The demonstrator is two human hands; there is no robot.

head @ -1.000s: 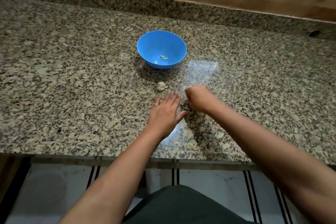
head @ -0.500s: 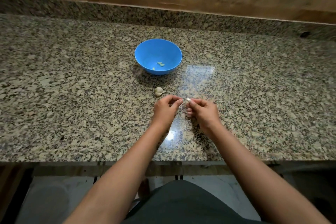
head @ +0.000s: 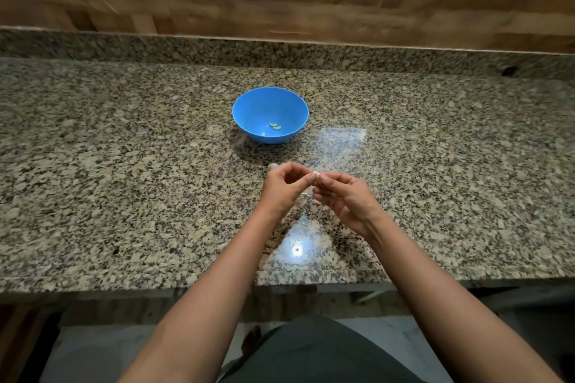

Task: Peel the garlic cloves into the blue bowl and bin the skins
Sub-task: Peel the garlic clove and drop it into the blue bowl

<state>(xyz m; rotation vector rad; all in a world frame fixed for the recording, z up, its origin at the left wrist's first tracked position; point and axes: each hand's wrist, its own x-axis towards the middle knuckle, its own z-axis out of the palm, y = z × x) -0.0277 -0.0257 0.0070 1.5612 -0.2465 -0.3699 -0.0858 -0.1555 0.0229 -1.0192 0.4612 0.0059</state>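
A blue bowl [head: 270, 102] stands on the granite counter [head: 124, 165] with a few peeled pale cloves [head: 275, 126] at its bottom. In front of it, above the counter, my left hand [head: 281, 188] and my right hand [head: 343, 196] meet fingertip to fingertip and pinch one small whitish garlic clove [head: 315, 174] between them. A piece of garlic [head: 273, 166] lies on the counter just behind my left hand, mostly hidden by it. No bin is in view.
The counter's raised granite back edge [head: 280, 50] and a wooden wall [head: 280, 3] run behind the bowl. The counter's front edge [head: 124, 289] lies near my body, with floor below. A dark hole [head: 509, 70] sits at the far right back.
My left hand lay flat on the counter and my right was a fist beside it; both have lifted and now pinch a clove together. The view has tilted upward.
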